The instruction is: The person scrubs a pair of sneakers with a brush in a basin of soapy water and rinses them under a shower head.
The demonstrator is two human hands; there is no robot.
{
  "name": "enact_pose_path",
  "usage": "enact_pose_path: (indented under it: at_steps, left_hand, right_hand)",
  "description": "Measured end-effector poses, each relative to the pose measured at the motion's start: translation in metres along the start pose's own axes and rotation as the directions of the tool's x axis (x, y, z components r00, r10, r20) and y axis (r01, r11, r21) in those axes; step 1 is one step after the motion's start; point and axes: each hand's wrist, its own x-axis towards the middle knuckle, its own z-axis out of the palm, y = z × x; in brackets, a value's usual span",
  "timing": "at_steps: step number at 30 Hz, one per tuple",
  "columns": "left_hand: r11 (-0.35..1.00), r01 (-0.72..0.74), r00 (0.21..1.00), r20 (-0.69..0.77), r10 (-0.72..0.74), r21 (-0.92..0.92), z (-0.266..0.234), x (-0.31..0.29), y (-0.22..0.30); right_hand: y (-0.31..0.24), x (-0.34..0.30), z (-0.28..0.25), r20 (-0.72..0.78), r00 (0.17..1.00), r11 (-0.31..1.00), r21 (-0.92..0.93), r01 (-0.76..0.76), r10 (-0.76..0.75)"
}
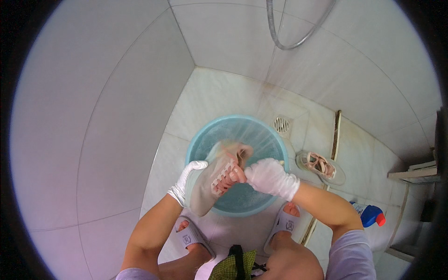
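A white and pale pink sneaker (205, 189) with pink laces is tilted over a round light-blue basin (276, 140) that has water in it. My left hand (189, 181), in a white glove, is closed round the sole side of the sneaker and holds it up. My right hand (271, 178), also gloved in white, is bunched into a fist against the sneaker's pink tongue. A small yellowish tip shows at the top of that fist, but the rest of what it holds is hidden. Streaks of water spray fall into the basin from above.
A metal shower hose (298, 45) hangs by the tiled wall. Right of the basin are a floor drain (282, 124) and a clear sandal with pink straps (322, 167). A blue bottle with a red cap (371, 215) lies farther right. My slippered feet flank the basin's near side.
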Motion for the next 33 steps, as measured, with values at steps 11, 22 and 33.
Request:
enact_pose_path:
  at_steps: [11, 22, 33]
  left_hand:
    - [0.999, -0.026, 0.996, -0.087, 0.03, 0.043, 0.014, -0.01, -0.013]
    - [0.987, -0.049, 0.987, -0.146, 0.072, 0.154, 0.016, -0.009, -0.011]
    - [0.886, -0.068, 0.942, -0.262, 0.209, 0.459, 0.039, -0.004, -0.006]
  right_hand:
    - [0.016, 0.004, -0.005, -0.038, 0.991, 0.991, -0.027, -0.13, 0.129]
    - [0.045, -0.001, 0.002, 0.064, 0.909, 0.911, 0.018, -0.413, 0.411]
    - [0.032, 0.009, 0.002, 0.18, 0.838, 0.842, 0.076, -0.533, 0.514]
